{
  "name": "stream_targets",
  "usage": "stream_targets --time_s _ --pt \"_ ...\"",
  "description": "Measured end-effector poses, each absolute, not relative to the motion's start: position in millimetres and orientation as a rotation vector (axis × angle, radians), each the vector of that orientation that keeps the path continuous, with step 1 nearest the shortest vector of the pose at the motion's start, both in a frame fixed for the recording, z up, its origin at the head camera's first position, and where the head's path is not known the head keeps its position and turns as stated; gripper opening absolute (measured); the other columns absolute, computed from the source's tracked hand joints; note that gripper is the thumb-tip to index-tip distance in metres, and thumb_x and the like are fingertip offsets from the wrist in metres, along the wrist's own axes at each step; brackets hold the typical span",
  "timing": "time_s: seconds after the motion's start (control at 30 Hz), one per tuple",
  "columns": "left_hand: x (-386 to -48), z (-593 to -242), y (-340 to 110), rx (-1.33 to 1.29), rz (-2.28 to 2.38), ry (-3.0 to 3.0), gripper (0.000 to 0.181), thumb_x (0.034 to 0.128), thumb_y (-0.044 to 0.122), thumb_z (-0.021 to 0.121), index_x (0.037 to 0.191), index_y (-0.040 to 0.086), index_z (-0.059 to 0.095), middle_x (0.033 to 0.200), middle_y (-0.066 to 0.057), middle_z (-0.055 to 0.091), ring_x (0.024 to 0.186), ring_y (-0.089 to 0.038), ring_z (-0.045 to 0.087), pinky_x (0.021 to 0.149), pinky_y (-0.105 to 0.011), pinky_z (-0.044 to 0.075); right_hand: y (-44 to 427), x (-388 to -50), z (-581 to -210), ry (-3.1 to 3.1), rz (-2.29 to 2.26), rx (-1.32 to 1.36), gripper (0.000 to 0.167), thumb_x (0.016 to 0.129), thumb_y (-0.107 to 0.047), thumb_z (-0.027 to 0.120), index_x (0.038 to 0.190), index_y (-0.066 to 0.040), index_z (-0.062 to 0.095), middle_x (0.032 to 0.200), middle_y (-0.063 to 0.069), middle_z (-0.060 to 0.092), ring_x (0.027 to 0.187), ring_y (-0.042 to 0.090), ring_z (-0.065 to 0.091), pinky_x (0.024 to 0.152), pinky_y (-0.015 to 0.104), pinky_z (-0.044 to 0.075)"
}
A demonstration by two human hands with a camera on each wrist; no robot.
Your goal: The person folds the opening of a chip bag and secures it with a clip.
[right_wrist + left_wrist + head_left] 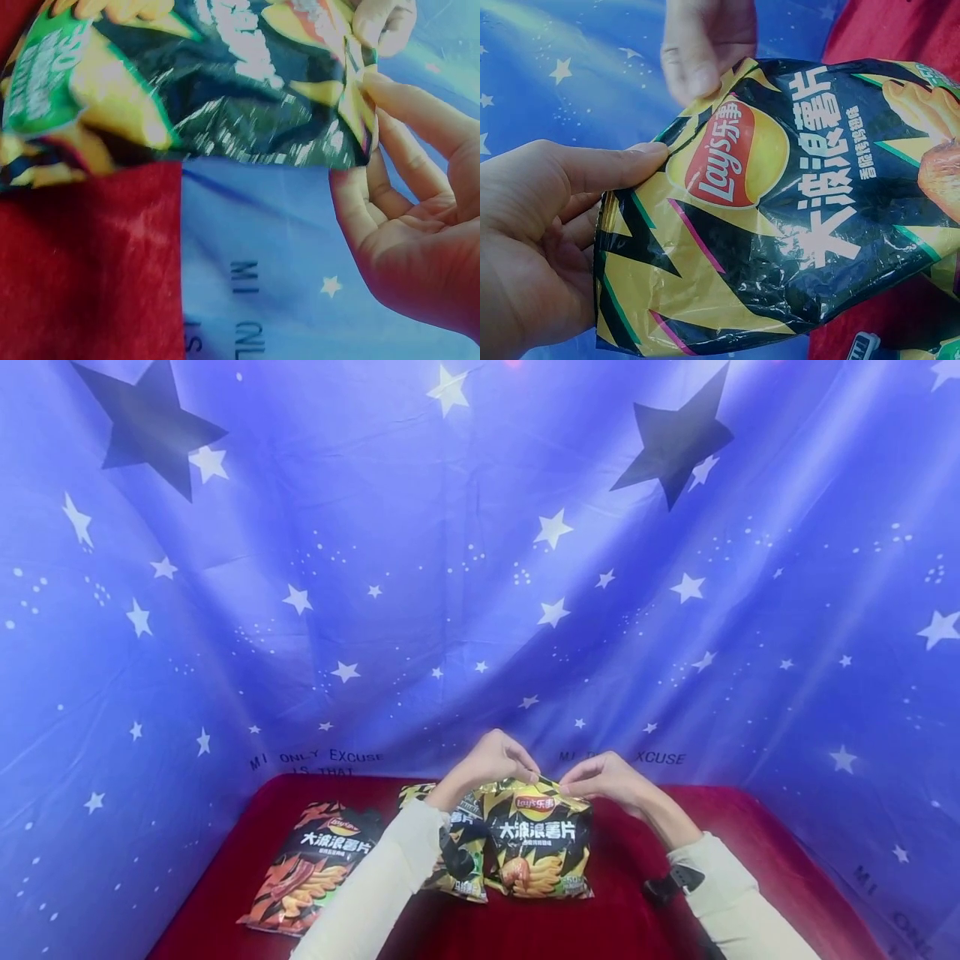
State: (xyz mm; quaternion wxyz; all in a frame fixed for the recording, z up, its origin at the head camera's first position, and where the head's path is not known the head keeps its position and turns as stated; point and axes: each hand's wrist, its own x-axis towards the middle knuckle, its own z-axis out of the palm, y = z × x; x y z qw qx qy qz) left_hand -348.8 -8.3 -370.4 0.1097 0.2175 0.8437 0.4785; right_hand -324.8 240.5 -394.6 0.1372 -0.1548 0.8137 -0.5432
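Observation:
A black and yellow bag of Lay's potato chips (536, 839) hangs upright between both hands at the middle of the red table. My left hand (498, 760) pinches its top edge, thumb in front and fingers behind, as the left wrist view shows. Close beside it, my right hand (611, 781) pinches the same top edge between thumb and fingers. In the right wrist view, the bag's printed front (225, 82) faces the camera and the right thumb lies on the seal. No opening in the bag shows.
A second yellow and black chip bag (465, 860) lies partly hidden behind the left forearm. Farther left is an orange and black chip bag (318, 864). All are on a red velvet-covered table (622, 918), with a blue star-printed curtain (465, 568) behind and at the sides.

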Motion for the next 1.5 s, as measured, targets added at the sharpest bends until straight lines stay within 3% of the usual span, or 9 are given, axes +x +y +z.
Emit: stream_targets --time_s 0.3,0.5,0.67,0.93,1.17,1.5 --pt "-348.4 -372.4 -7.6 0.706 1.416 2.470 0.010 0.0767 0.006 0.085 0.086 0.008 0.081 0.079 -0.001 0.077 0.074 -0.011 0.060 0.070 -0.024 0.051 217.5 -327.2 -383.7 2.408 -1.582 -0.466 0.031 0.085 -0.016 0.081 0.106 0.006 0.075 0.090 0.005 0.078 0.079 0.014 0.065 0.072 0.029 0.056" --pt "-347.6 -369.3 -9.0 0.740 1.364 2.508 0.010 0.0772 0.007 0.086 0.086 0.010 0.082 0.080 0.000 0.077 0.075 -0.012 0.060 0.071 -0.024 0.051 210.0 -329.6 -377.6 2.454 -1.528 -0.443 0.027 0.084 -0.017 0.082 0.101 0.003 0.077 0.092 0.008 0.079 0.086 0.017 0.068 0.079 0.035 0.058" --pt "-347.2 -365.6 -9.1 0.756 1.341 2.508 0.010 0.0787 0.006 0.084 0.087 0.010 0.081 0.081 0.000 0.077 0.075 -0.011 0.061 0.070 -0.024 0.052 207.6 -330.1 -370.6 2.454 -1.483 -0.423 0.026 0.084 -0.016 0.082 0.101 0.004 0.076 0.092 0.010 0.079 0.083 0.017 0.068 0.079 0.037 0.060" --pt "-346.2 -364.7 -11.5 0.769 1.309 2.489 0.010 0.0840 0.007 0.081 0.094 0.008 0.081 0.085 -0.004 0.078 0.065 -0.010 0.057 0.056 -0.020 0.048 207.9 -329.5 -367.8 2.452 -1.455 -0.420 0.024 0.083 -0.015 0.082 0.099 0.002 0.077 0.089 0.008 0.079 0.083 0.016 0.068 0.079 0.038 0.059" --pt "-346.6 -368.6 -13.2 0.723 1.359 2.498 0.010 0.0806 0.011 0.084 0.090 0.009 0.080 0.086 -0.004 0.078 0.076 -0.012 0.066 0.068 -0.025 0.057 209.7 -330.4 -369.9 2.456 -1.448 -0.453 0.024 0.084 -0.015 0.081 0.100 0.003 0.077 0.091 0.008 0.079 0.084 0.017 0.066 0.079 0.037 0.058" --pt "-345.9 -368.2 -15.0 0.783 1.411 2.446 0.010 0.0801 0.008 0.084 0.089 0.006 0.080 0.085 -0.007 0.078 0.074 -0.012 0.065 0.068 -0.025 0.055 206.3 -330.6 -365.4 2.441 -1.434 -0.473 0.023 0.083 -0.012 0.080 0.099 0.004 0.076 0.087 0.006 0.078 0.072 0.014 0.063 0.068 0.029 0.057"
